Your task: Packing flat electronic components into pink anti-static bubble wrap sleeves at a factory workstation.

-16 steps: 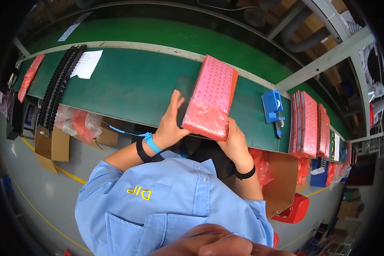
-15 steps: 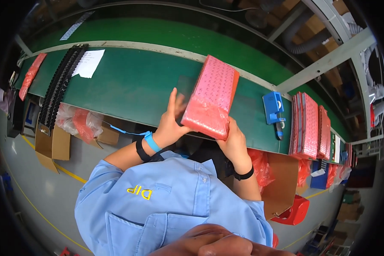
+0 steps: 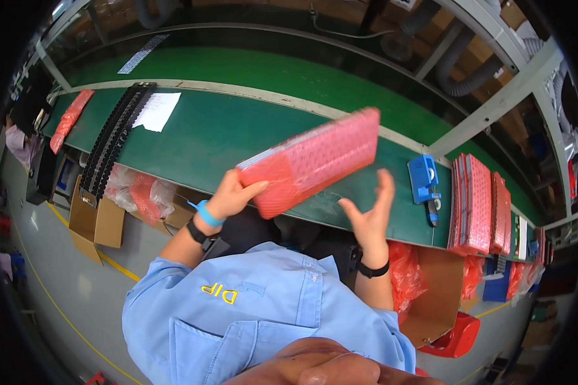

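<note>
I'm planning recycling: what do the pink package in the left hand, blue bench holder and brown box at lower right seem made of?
The pink package looks wrapped in semi-glossy plastic, likely bubble film, from its dotted texture. The blue holder seems smooth, moulded plastic, judging by its even colour. The brown box looks like matte cardboard, with thin, flat walls.

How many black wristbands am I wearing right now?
2: one black wristband on the left forearm, beside a blue band, and another black wristband on the right forearm. Any under the sleeves would be hidden.
</note>
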